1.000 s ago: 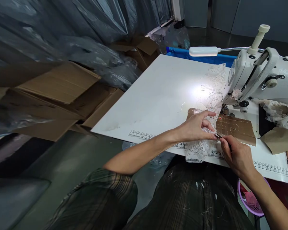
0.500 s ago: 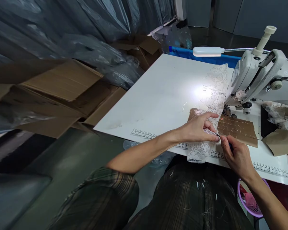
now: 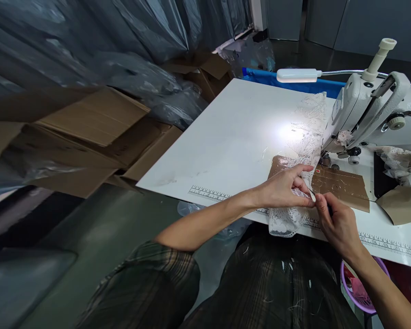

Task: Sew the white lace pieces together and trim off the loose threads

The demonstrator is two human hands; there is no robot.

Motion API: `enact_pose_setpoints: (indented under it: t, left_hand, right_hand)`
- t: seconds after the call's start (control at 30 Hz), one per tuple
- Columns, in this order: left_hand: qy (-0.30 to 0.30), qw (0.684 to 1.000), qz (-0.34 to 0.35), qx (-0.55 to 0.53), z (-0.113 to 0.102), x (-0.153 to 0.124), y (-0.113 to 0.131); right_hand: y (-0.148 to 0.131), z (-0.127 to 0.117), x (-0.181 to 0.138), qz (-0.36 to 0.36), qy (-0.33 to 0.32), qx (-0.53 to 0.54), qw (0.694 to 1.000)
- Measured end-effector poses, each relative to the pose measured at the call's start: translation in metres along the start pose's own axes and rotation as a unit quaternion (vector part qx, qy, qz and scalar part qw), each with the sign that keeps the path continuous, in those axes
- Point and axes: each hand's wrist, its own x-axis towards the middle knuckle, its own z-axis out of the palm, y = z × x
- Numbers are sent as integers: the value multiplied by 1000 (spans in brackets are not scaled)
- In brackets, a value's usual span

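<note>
Head view: both hands meet at the near edge of a white table (image 3: 233,132). The left hand (image 3: 283,187) lies on a strip of white lace (image 3: 296,214), its thumb and fingers closed on the lace edge. The right hand (image 3: 339,225) faces it, its fingers closed on a small dark tool (image 3: 312,195) whose tip touches the lace right at the left hand's fingertips; what kind of tool it is cannot be told.

From that pinch the lace runs two ways: away across the table toward the sewing machine (image 3: 373,114), and toward the person, where its end hangs over the table edge just below the hands. Under the pinch and stretching to its right lies a brown sheet (image 3: 342,187), flat on the table. A printed ruler (image 3: 208,195) runs along the table edge, passing under both hands.

Beyond the pinch, a lamp (image 3: 298,75) on a bent neck throws a bright patch onto the table beside the lace. Right of the machine's base sits a heap of lace scraps (image 3: 402,167). Below the right wrist, off the table, is a purple basket (image 3: 358,283). Far to the left of the hands stand open cardboard boxes (image 3: 89,132) under grey plastic sheeting (image 3: 89,41).
</note>
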Motion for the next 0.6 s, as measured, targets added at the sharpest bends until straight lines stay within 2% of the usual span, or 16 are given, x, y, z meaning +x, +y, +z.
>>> enact_pose_setpoints:
  t: [0.17, 0.3, 0.37, 0.4, 0.47, 0.5, 0.53, 0.6]
  left_hand:
    - [24, 1000, -16, -11, -16, 4, -7]
    - [43, 999, -8, 6, -16, -9, -5]
    - [-5, 999, 17, 31, -6, -23, 0]
    - [-60, 997, 36, 46, 0, -31, 2]
    - [-150, 980, 105, 76, 10, -44, 6]
    - [-169, 972, 134, 88, 12, -49, 7]
    - [-167, 968, 158, 97, 12, -52, 7]
    - [-115, 971, 178, 106, 6, -55, 6]
  right_hand:
    - [22, -21, 4, 85, 31, 50, 995]
    - [44, -31, 7, 89, 103, 29, 990]
    - [52, -31, 8, 85, 131, 20, 988]
    - [55, -30, 8, 82, 142, 21, 986]
    - [59, -29, 7, 79, 161, 36, 983]
    - [60, -29, 7, 81, 168, 47, 981]
    - [60, -29, 7, 85, 173, 58, 980]
    - [60, -29, 6, 91, 179, 74, 977]
